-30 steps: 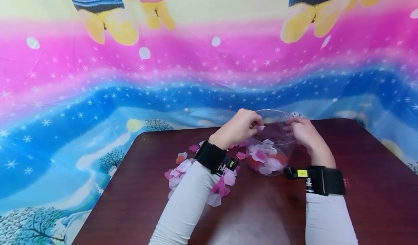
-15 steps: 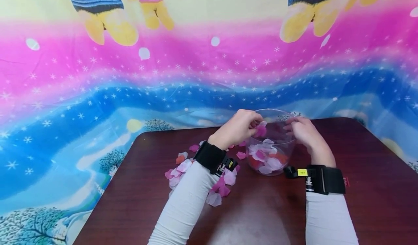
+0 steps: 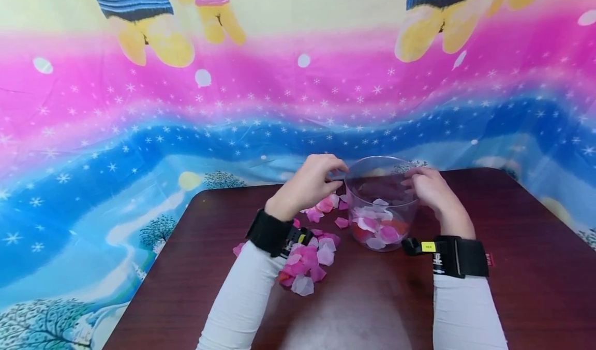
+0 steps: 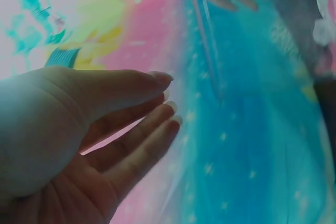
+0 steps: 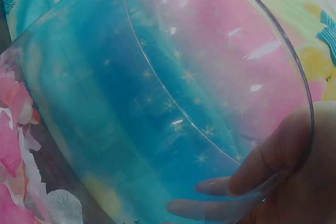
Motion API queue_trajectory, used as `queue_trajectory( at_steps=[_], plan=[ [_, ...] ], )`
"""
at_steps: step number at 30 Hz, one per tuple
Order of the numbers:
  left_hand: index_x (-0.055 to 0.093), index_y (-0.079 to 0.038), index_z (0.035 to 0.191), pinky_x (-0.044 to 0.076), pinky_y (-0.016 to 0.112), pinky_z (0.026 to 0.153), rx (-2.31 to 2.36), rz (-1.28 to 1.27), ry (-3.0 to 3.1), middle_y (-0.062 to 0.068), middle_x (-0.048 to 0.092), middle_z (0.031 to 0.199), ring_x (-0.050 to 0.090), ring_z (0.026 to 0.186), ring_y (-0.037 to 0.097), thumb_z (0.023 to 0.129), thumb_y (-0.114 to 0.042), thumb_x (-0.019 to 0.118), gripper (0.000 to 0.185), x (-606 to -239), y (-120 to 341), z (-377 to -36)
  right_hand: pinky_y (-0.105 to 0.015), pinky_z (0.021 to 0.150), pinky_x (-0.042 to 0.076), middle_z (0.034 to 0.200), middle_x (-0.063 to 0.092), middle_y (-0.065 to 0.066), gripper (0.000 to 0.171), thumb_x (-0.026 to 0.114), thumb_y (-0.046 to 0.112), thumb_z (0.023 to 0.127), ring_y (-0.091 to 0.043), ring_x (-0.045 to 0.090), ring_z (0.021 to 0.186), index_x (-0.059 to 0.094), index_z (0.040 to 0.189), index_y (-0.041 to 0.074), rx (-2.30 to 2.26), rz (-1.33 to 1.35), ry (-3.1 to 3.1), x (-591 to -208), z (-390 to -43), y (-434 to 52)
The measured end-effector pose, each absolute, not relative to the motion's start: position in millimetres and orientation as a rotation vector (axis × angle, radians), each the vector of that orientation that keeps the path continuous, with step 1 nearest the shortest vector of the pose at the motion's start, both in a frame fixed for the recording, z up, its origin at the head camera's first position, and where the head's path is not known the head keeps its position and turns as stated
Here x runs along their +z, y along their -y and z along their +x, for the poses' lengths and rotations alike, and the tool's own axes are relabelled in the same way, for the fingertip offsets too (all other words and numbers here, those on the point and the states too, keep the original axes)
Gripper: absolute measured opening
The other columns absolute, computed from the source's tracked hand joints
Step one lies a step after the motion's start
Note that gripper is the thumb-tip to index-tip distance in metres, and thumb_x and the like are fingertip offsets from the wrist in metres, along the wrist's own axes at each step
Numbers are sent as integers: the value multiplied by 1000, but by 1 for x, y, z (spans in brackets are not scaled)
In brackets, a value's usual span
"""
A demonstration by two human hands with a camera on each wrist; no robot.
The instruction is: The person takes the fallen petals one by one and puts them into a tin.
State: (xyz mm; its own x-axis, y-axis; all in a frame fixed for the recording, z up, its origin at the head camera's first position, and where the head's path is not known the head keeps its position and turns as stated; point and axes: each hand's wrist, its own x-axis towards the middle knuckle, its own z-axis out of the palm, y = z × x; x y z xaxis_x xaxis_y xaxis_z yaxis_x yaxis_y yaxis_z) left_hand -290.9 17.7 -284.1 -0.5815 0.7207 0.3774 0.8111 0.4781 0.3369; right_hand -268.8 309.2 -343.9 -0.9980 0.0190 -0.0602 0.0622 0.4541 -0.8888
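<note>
A clear round vase stands upright on the table, its lower part holding white, pink and red artificial petals. My left hand hovers left of the vase's rim, just apart from it. In the left wrist view, the thumb and loosely bent fingers of this left hand have nothing between them. At the other side, my right hand holds the vase near its rim. Its fingers curve along the wall and show through the clear side in the right wrist view.
A loose pile of petals lies on the dark wooden table, partly under my left forearm. More petals lie behind it, left of the vase. A printed cloth hangs behind the table.
Pink petals pinched in my left hand half a second ago are gone from it. That hand has moved left, out from over the vase. My right hand stays at the vase.
</note>
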Motion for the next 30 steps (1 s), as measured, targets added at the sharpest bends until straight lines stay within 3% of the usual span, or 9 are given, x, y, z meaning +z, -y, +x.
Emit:
queue_trajectory(
  at_steps=[6,12,19,22,30],
  plan=[
    [73,-4,117,55,31,92,-785,-1223,2551,9,71,114,67,104,21,93,-3,74,24,-296,23,-279,-56,97,49,149,41,-35,57,23,8,99,-50,46,134,28,153,-11,-1609,58,-2647,-345,-269,-309],
    [74,-4,113,55,29,90,-792,-1215,2562,7,72,108,68,100,19,92,-1,75,22,-319,43,-273,-57,99,47,151,40,-34,58,22,7,99,-50,44,136,27,155,-9,-1599,51,-2641,-346,-272,-307],
    [74,-5,114,54,33,93,-753,-1215,2633,7,72,109,67,104,22,91,-2,75,23,-331,40,-277,-40,83,53,147,43,-37,58,25,4,95,-52,48,132,31,151,-12,-1571,24,-2684,-348,-269,-311],
    [74,-6,117,54,34,94,-694,-1196,2739,7,72,113,66,107,23,91,-6,77,26,-336,37,-279,-38,81,52,147,43,-37,60,25,4,93,-52,48,131,31,151,-12,-1566,8,-2677,-347,-270,-311],
    [73,-7,118,56,25,86,-532,-1134,3009,6,71,113,65,106,23,89,-9,81,30,-359,23,-281,-56,96,48,149,40,-37,63,24,2,92,-53,45,134,26,153,-12,-1567,-9,-2649,-347,-272,-309]
  ],
)
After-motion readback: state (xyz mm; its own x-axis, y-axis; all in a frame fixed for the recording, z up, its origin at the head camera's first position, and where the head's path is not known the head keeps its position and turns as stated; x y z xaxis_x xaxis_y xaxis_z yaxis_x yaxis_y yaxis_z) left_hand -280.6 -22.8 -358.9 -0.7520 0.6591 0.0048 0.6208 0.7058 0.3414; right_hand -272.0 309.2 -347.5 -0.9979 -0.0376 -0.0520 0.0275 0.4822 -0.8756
